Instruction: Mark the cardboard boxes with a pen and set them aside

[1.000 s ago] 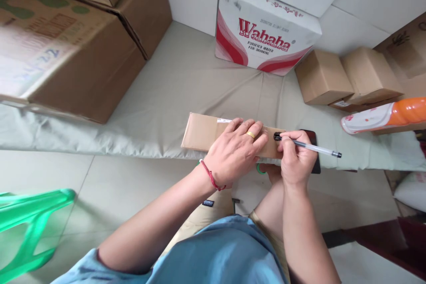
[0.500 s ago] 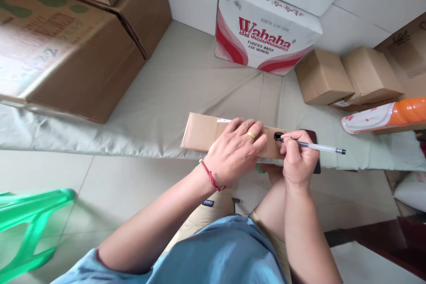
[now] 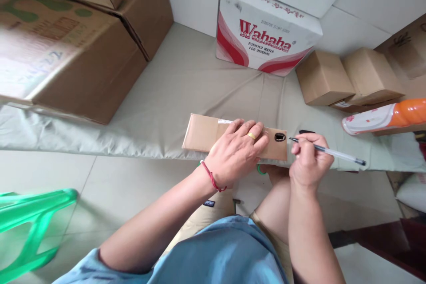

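Note:
My left hand (image 3: 234,151), with a gold ring and a red bracelet, lies across a narrow brown cardboard box (image 3: 201,132). Its fingers reach over the top to the far edge; the thumb is hidden. An oval hole (image 3: 280,137) with a black outline is cut near the box's right end. My right hand (image 3: 309,159) grips a clear-barrelled pen (image 3: 339,154), its tip just right of the box and apart from it. Behind that hand a dark flat object (image 3: 306,132) is mostly covered.
A white and red water carton (image 3: 266,31) stands against the wall. Large cardboard boxes (image 3: 89,71) are at left, smaller boxes (image 3: 324,75) at right beside an orange and white bottle (image 3: 382,117). A green plastic stool (image 3: 36,213) is on the floor at left.
My right hand has moved right with the pen, and the pen tip has left the hole, which now shows fully. My left hand and the box stay in place.

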`<state>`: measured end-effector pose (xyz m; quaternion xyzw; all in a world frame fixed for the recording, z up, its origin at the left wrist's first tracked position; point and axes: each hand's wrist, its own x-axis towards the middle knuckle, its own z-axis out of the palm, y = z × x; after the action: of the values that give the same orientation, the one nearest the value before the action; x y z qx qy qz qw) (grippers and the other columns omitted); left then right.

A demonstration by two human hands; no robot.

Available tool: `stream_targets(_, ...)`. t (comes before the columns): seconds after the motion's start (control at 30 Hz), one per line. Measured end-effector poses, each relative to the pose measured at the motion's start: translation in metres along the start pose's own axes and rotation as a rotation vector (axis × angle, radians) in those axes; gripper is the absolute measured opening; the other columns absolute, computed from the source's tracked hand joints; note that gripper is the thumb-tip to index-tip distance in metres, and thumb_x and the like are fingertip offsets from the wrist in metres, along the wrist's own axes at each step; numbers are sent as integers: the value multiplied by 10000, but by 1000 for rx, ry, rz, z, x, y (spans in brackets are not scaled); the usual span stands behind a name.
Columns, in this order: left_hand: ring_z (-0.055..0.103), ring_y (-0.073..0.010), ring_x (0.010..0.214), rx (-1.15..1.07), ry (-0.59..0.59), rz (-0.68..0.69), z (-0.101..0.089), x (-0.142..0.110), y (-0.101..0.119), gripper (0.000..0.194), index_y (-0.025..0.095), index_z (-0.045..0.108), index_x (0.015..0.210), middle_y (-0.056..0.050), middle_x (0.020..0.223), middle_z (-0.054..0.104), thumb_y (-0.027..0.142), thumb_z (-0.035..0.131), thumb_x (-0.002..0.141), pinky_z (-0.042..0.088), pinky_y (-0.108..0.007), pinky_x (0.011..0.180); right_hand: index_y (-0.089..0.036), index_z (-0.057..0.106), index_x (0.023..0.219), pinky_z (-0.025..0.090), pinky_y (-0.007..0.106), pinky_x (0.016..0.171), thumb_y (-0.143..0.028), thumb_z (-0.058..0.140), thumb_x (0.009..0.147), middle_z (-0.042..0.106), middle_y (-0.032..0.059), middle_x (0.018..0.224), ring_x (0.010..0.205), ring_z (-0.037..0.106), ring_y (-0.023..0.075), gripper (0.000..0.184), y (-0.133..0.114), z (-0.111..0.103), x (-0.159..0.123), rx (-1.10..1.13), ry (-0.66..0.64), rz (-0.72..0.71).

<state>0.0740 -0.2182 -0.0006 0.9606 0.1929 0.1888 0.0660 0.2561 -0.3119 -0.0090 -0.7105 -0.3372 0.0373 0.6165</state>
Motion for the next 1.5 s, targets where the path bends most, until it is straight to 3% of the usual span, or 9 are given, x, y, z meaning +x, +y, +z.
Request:
stream_targets(0.17,662,-318,1344,12,13,5,2,-1,-1,352,154,657,1345,-163,1496,683,176,678,993,475,-495,1180,-214,668,986,358,251,566,-443,680,863,656,-18,738,566,504,123,260,20,-29,20,-160,110,48)
stream_targets(0.27,660,-325,1347,-1,12,8,2,-1,-2,391,154,659,1349,-170,1499,679,199,727,967,479,-501,1182,-209,694,900,389,288,614,-571,647,857,644,14,672,616,549,172,367,38,-59,31,-589,-189,122)
stream_targets(0.37,665,-333,1338,-4,2,10,1,-1,-2,422,147,664,1350,-171,1497,683,243,773,954,488,-502,1179,-238,599,671,308,290,548,-699,619,857,518,-14,510,522,461,162,497,52,-78,35,-759,-514,253)
stream_targets(0.53,668,-347,1336,-1,-1,10,1,-1,-2,431,147,674,1334,-178,1493,685,260,807,940,498,-520,1171,-239,561,572,321,273,533,-778,675,801,503,-32,491,506,478,155,596,71,-71,33,-745,-653,313)
stream_targets(0.63,670,-349,1332,-5,8,10,1,-1,-2,419,163,687,1307,-184,1485,688,260,830,925,501,-524,1164,-207,756,847,437,303,634,-741,622,864,659,13,642,621,608,205,550,80,-68,34,-782,-575,304)
stream_targets(0.73,673,-351,1331,1,20,13,1,-1,-1,424,170,691,1305,-186,1480,690,250,838,916,501,-526,1163,-145,725,1290,525,437,918,-648,521,961,781,157,1020,980,714,313,634,88,-82,35,-883,-349,262)
stream_targets(0.87,681,-355,1320,7,26,19,1,-2,-1,430,168,696,1312,-187,1470,698,255,840,917,513,-524,1147,-39,552,1504,328,639,1231,-592,643,900,588,365,1507,1491,468,475,824,105,-107,27,-1005,-195,274)
stream_targets(1.37,671,-353,1351,31,-1,15,3,-3,-1,500,157,678,1352,-171,1503,683,296,871,912,498,-524,1179,-128,556,1405,506,520,1142,-608,877,586,591,330,1453,1352,613,447,1002,122,-126,13,-825,-129,595)
stream_targets(1.5,672,-351,1347,29,-5,17,4,-2,-1,492,155,679,1349,-176,1502,682,299,861,915,495,-520,1181,-187,563,1355,539,515,1095,-581,897,502,686,235,1345,1261,666,409,998,118,-130,7,-639,-100,618)
